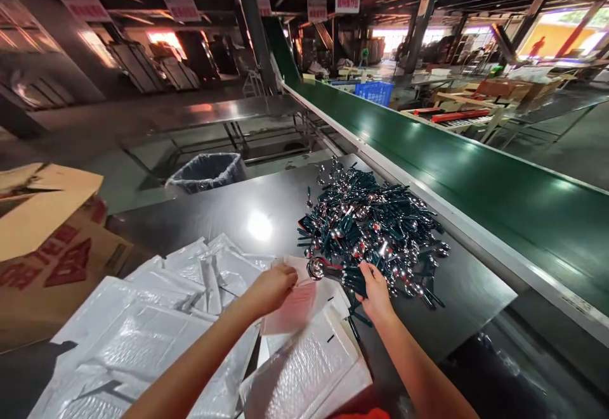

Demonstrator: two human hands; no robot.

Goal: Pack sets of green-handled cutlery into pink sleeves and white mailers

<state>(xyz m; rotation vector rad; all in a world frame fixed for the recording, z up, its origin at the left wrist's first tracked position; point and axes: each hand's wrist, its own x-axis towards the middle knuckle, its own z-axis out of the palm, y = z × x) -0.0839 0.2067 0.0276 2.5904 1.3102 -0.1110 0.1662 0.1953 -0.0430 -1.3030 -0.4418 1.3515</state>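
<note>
Your right hand grips a bundle of spoons above the desk, its fingers and thumb closed around the dark handles as the round, shiny metal heads point toward your left. Facing it, your left hand is curled, fingertips pinched at the edge of a thin pale sheet tinged pink; whether the piece is a bag or a flat insert you cannot tell from this angle. The spoon heads are just beside the sheet, to the right of your left fingers.

Just beyond your right hand, a broad pile of spoons with the same dark handles and bright metal heads is heaped on the desk, near the green conveyor belt that runs diagonally along its far side. A white padded envelope lies between your forearms, while more padded envelopes overlap in a loose spread beneath and beyond your left arm. At far left is a cardboard box with raised flaps and red printing; a lined bin stands past the desk's far edge. Across the belt, a blue crate sits in the background.
</note>
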